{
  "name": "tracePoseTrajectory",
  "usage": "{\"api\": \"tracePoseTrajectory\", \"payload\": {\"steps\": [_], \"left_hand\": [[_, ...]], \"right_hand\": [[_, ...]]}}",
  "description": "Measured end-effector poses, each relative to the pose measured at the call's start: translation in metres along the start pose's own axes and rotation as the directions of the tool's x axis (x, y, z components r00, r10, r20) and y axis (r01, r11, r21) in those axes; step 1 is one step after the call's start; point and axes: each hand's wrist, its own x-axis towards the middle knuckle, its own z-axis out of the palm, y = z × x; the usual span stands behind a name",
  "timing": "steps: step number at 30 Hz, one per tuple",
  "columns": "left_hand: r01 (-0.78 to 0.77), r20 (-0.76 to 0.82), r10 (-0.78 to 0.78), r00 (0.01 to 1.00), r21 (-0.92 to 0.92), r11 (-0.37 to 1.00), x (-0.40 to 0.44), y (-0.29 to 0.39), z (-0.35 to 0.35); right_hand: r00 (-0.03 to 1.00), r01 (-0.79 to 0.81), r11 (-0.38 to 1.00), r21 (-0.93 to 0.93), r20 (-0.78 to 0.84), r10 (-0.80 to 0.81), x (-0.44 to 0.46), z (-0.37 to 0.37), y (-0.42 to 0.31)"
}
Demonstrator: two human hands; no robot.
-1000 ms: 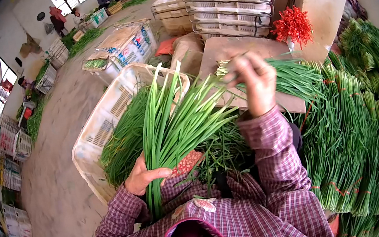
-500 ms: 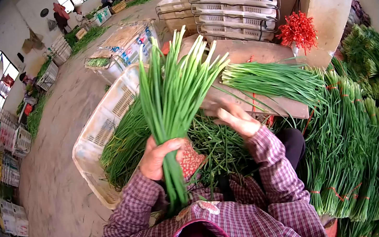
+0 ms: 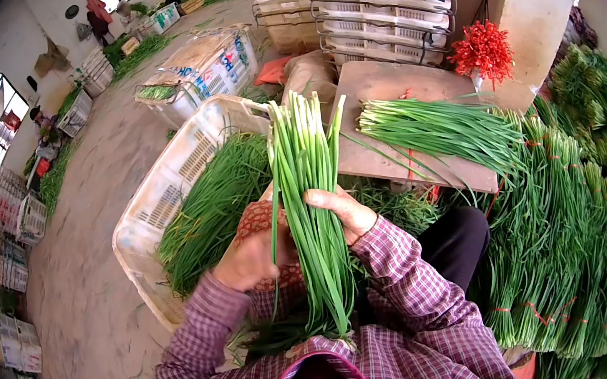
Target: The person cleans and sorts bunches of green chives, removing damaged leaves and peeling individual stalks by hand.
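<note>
Shifted since the earlier frame: one bunch of long green stalks with pale ends [image 3: 314, 238], formerly in the left hand's hold, now in that of the bare right hand [image 3: 341, 211]. Position: before the person's chest, nearly upright, pale ends uppermost, green lengths hanging toward the lap. Right grip: clasped about the bunch, thumb laid along its side. Bare left hand [image 3: 248, 261]: just beside the bunch, on its left; motion-blurred, so whether it grasps anything cannot be told. Behind that hand: one red patterned cloth [image 3: 255, 219].

Left of the bunch: one off-white plastic crate with slotted walls [image 3: 154, 203], containing loose dark-green leaves [image 3: 208, 199]. To the right: one flat brown board [image 3: 373, 80], bearing a second green bunch with pale ends [image 3: 435, 128]. Beyond the board: one cluster of bright red strands [image 3: 482, 54] and stacked white plastic crates [image 3: 382, 4]. Far right: heaped green bundles with red-orange ties [image 3: 565, 230].
</note>
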Motion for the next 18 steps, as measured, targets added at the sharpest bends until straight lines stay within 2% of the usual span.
{"api": "tracePoseTrajectory", "payload": {"steps": [2, 3, 5, 6, 7, 9, 11, 12, 13, 15, 16, 17, 18], "left_hand": [[-0.082, -0.078, 0.08, 0.994, -0.018, 0.996, 0.009, 0.032, -0.008], [-0.152, -0.128, 0.158, 0.979, 0.06, 0.987, 0.025, 0.066, 0.013], [-0.125, -0.279, 0.162, 0.947, 0.145, 0.982, 0.033, 0.073, -0.01], [-0.158, -0.273, 0.196, 0.942, 0.154, 0.975, 0.034, 0.075, -0.016], [-0.215, -0.173, 0.216, 0.961, 0.021, 0.976, 0.054, 0.082, 0.003], [-0.275, -0.086, 0.264, 0.961, -0.145, 0.951, 0.069, 0.08, 0.003], [-0.238, -0.074, 0.228, 0.971, -0.183, 0.954, 0.071, 0.076, 0.004], [-0.243, -0.154, 0.209, 0.966, -0.25, 0.937, 0.07, 0.073, 0.004], [-0.244, -0.157, 0.208, 0.965, -0.259, 0.935, 0.069, 0.07, 0.003], [-0.245, -0.222, 0.194, 0.956, -0.236, 0.94, 0.064, 0.067, 0.0], [-0.26, -0.329, 0.172, 0.929, -0.246, 0.934, 0.063, 0.067, 0.005], [-0.263, -0.334, 0.173, 0.927, -0.247, 0.933, 0.061, 0.067, 0.003], [-0.264, -0.331, 0.178, 0.927, -0.234, 0.936, 0.061, 0.068, 0.001]], "right_hand": [[0.999, -0.021, 1.0, 0.011, 0.026, 0.02, 0.001, 0.011, 0.0], [0.998, -0.034, 0.999, 0.02, 0.05, 0.033, 0.003, 0.016, 0.002], [0.995, -0.046, 0.999, -0.002, 0.09, 0.046, 0.008, 0.026, 0.007], [0.992, -0.08, 0.997, -0.019, 0.091, 0.082, 0.008, 0.033, 0.007], [0.989, -0.114, 0.993, -0.035, 0.087, 0.116, 0.008, 0.037, 0.008], [0.98, -0.14, 0.986, -0.085, 0.13, 0.151, 0.012, 0.031, 0.017], [0.99, -0.121, 0.985, -0.126, 0.06, 0.129, 0.014, 0.022, 0.026], [0.982, -0.151, 0.961, -0.233, 0.081, 0.174, 0.011, 0.019, 0.023], [0.981, -0.16, 0.959, -0.233, 0.074, 0.182, 0.01, 0.011, 0.021], [0.994, -0.027, 0.79, -0.612, 0.063, 0.083, 0.012, 0.002, 0.016], [0.977, 0.19, 0.698, -0.691, 0.064, -0.202, 0.009, 0.007, 0.019], [0.972, 0.204, 0.711, -0.673, 0.05, -0.231, 0.005, 0.007, 0.009], [0.931, 0.268, 0.625, -0.733, 0.03, -0.364, 0.001, 0.014, 0.0]]}}
